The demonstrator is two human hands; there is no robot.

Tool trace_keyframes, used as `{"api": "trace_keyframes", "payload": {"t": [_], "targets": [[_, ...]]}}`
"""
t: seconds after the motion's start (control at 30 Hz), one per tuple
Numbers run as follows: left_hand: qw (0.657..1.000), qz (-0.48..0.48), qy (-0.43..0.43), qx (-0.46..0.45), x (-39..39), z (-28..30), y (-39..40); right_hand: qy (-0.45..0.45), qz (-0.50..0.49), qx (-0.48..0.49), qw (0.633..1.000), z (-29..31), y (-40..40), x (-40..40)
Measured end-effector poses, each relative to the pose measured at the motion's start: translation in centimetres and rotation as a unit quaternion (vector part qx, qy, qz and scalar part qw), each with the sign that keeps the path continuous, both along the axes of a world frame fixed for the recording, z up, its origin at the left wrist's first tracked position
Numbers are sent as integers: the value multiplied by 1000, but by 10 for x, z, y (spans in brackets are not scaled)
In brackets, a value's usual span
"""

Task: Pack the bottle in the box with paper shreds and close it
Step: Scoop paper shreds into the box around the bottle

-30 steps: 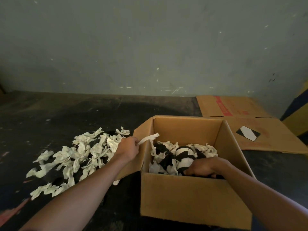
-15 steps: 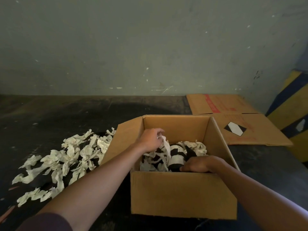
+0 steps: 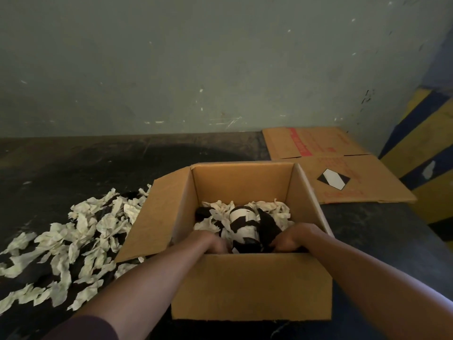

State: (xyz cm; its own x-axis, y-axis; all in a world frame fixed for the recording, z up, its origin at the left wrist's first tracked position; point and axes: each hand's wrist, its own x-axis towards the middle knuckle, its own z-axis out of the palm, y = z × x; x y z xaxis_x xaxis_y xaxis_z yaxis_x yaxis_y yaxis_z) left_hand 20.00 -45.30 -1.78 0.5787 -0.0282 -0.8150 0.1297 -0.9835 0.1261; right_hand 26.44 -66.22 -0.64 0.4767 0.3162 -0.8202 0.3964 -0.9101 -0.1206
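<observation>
An open cardboard box (image 3: 252, 285) stands on the dark surface in front of me. Inside it lies a black-and-white patterned bottle (image 3: 244, 224), bedded in pale paper shreds (image 3: 275, 212). My left hand (image 3: 213, 244) is down in the box at the bottle's near left side. My right hand (image 3: 296, 238) is at its near right side. Both hands' fingers curl downward and are hidden behind the box's front wall, so what they hold is unclear. The left flap (image 3: 157, 217) hangs outward.
A loose pile of paper shreds (image 3: 81, 239) is spread on the surface left of the box. A flattened cardboard sheet (image 3: 343, 173) lies behind the box on the right. A yellow-and-blue striped barrier (image 3: 421, 148) stands at the far right, and a grey wall closes off the back.
My left hand carried a shred from the pile into the box and now sits low beside the bottle. My right hand slid from on top of the bottle to its near right side.
</observation>
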Motion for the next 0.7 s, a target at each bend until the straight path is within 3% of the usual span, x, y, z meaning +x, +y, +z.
{"api": "trace_keyframes", "payload": {"t": [0.13,0.37,0.53,0.7], "targets": [[992,27,-125,9,19,8,6,-79,-43,66,994,8,4,26],[967,168,-172,-81,69,-36,31,-91,-56,106,989,-31,22,65],[983,117,-118,-82,71,-43,21,-112,-16,21,993,-75,21,81],[988,78,-126,-39,78,-33,25,-105,-9,127,986,-38,21,94]]}}
